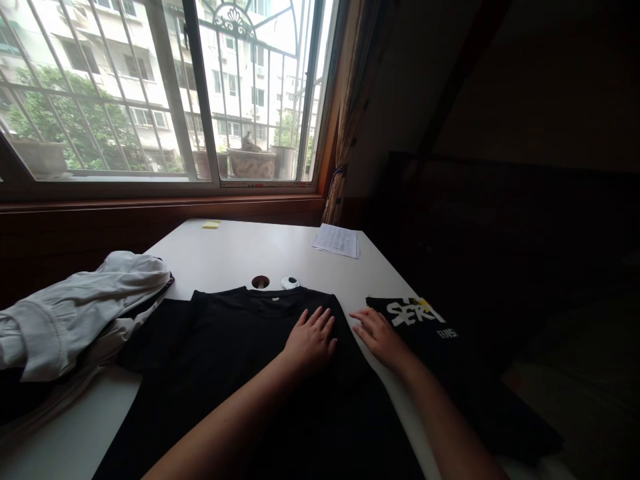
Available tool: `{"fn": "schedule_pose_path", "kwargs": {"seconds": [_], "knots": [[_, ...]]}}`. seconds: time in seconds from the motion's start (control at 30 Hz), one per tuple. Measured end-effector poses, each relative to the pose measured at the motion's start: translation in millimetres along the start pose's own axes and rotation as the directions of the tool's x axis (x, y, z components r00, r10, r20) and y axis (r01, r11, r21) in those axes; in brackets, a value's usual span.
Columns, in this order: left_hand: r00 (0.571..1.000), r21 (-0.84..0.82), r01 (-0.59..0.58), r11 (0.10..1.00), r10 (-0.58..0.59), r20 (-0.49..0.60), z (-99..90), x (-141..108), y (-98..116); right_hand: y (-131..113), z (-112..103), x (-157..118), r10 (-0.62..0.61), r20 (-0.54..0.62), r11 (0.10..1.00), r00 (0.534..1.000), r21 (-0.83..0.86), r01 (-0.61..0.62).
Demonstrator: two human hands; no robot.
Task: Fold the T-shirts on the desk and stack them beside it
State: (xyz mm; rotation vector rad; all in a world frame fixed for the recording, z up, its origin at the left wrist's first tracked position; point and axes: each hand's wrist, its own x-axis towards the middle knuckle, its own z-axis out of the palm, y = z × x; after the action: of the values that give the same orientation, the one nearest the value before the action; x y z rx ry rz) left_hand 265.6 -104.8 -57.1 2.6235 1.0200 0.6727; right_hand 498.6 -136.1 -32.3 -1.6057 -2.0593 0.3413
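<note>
Head camera: a black short-sleeved cloth T-shirt (210, 373) is lying spread on the white, smooth surface (230, 257). The hands are parting: the left hand (311, 337) is resting open on it — probably steadying fabric — while the right hand (383, 339) is reaching beside it, loosely open, empty.

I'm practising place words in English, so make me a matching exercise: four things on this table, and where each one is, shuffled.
1. Yellow sticky notes
2. Papers
3. White garment
4. Plain black T-shirt

A. Spread out under the left hand
B. By the table's far edge, nearest the curtain
C. By the far edge, toward the left corner
D. Heaped at the left side

Pairs: 1-C, 2-B, 3-D, 4-A
</note>
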Motion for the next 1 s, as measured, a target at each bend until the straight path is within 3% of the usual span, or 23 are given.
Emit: {"fn": "schedule_pose_path", "kwargs": {"seconds": [0.1,0.23,0.43,0.6,0.7,0.9,1.0], "knots": [[0.999,0.016,0.036,0.999,-0.036,0.014,-3.8,-3,4,-1,21,7,-0.081,-0.046,0.992,0.996,-0.099,0.076],[0.993,0.092,0.066,0.994,-0.074,0.087,-19.8,-1,11,0,37,7,-0.09,0.073,0.982,0.993,-0.157,0.101],[0.98,0.122,0.197,0.973,-0.2,0.012,-40.8,7,6,-3,33,6,-0.064,0.217,0.987,0.974,-0.134,0.094],[0.954,-0.078,0.291,0.954,-0.283,0.096,-49.7,10,-18,-9,28,6,-0.046,0.216,0.985,0.975,-0.153,0.08],[0.958,-0.17,0.268,0.948,-0.244,0.151,-54.1,9,-30,-13,26,5,-0.029,0.244,0.985,0.969,-0.161,0.069],[0.959,-0.001,0.274,0.962,-0.273,0.082,-63.1,7,-29,-17,24,4,-0.009,0.263,0.982,0.965,-0.177,0.058],[0.976,0.04,0.216,0.976,-0.217,0.023,-60.7,7,-29,-16,26,5,-0.002,0.236,0.978,0.972,-0.204,0.052]]}}
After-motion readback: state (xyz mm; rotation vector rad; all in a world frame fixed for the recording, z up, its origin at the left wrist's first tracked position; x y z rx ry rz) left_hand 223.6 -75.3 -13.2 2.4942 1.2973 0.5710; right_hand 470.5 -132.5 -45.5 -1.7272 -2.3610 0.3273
